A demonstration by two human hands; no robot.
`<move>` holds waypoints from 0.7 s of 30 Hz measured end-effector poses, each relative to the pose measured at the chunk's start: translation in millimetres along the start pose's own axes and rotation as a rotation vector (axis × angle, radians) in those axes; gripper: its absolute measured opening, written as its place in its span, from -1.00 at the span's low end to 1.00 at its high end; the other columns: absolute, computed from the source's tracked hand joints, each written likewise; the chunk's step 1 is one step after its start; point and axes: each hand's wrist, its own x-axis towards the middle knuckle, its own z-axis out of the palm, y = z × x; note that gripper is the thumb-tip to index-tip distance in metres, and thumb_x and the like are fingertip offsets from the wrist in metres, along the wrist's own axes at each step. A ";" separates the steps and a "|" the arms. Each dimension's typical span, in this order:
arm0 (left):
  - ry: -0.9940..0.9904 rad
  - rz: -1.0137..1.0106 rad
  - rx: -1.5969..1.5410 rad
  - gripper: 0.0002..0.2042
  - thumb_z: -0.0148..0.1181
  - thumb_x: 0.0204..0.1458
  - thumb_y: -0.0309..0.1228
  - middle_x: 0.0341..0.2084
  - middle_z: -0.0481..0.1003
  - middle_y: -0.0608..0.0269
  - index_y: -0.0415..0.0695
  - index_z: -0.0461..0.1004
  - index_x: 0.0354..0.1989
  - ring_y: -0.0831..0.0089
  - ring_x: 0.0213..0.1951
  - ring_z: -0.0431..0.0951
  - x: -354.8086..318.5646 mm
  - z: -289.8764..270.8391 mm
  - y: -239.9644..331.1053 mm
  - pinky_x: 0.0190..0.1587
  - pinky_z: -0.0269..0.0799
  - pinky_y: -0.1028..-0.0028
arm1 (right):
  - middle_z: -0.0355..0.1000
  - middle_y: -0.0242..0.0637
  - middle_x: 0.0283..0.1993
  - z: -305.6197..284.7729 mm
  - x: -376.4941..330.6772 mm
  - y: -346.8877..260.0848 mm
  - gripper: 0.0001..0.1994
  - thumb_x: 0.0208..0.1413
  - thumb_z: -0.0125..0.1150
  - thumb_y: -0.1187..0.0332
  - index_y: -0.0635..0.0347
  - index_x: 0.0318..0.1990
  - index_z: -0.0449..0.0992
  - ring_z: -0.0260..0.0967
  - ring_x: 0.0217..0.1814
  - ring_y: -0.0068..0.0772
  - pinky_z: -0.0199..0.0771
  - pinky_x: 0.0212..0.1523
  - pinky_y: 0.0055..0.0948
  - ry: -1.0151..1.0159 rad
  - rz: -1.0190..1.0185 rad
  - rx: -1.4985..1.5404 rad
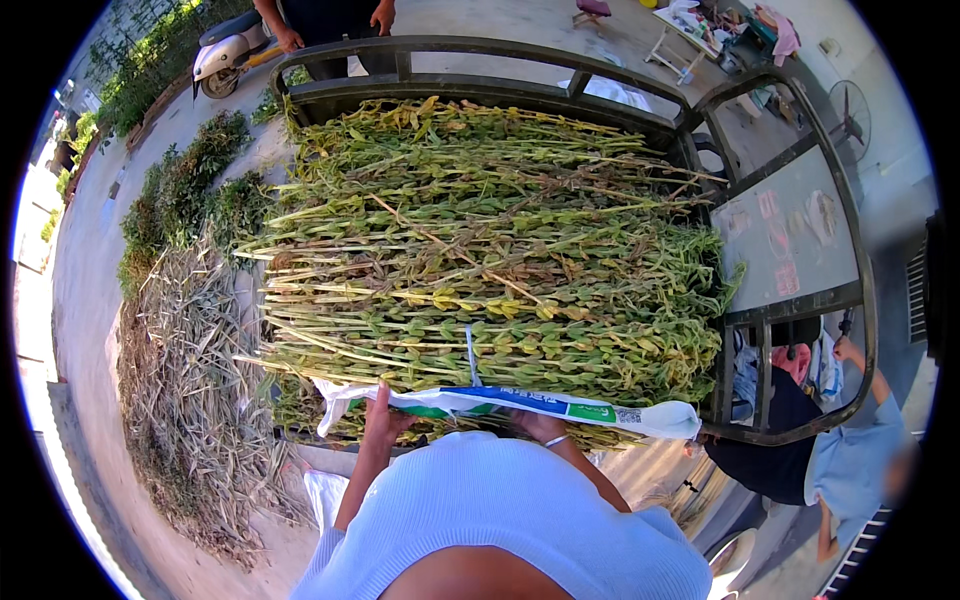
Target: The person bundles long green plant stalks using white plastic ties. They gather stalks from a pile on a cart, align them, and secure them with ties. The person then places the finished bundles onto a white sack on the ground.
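Observation:
A thick load of cut green and yellowing stalks with pods (480, 240), which look like sesame, lies crosswise in a metal-railed cart bed. Along its near side stretches a white woven plastic sack (660, 418) with blue and green print. My left hand (382, 418) grips the sack's lower edge left of the middle, one finger reaching up over it. At the same edge, right of the middle, my right hand (540, 426) touches the sack, its fingers mostly hidden beneath it. A pale strip (471, 355) runs up from the sack over the nearest stalks.
Dark rails (480, 45) border the cart bed at the back and right. Dry stalks and leaves (190, 400) lie on the concrete at left. Another person (850, 440) is at the right rail; someone else (335, 20) stands behind the cart near a scooter (225, 60).

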 end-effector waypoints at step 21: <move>0.045 0.094 -0.082 -0.64 0.06 0.01 -0.44 -0.19 0.38 0.08 -0.14 0.19 0.00 0.18 -0.22 0.50 -12.5 -1.6 19.8 -0.31 0.55 0.11 | 0.48 -0.28 -0.17 10.6 -59.7 1.8 -0.66 0.18 0.07 0.19 0.12 0.04 0.35 0.48 -0.22 -0.37 0.53 -0.29 -0.42 -0.046 0.056 -0.236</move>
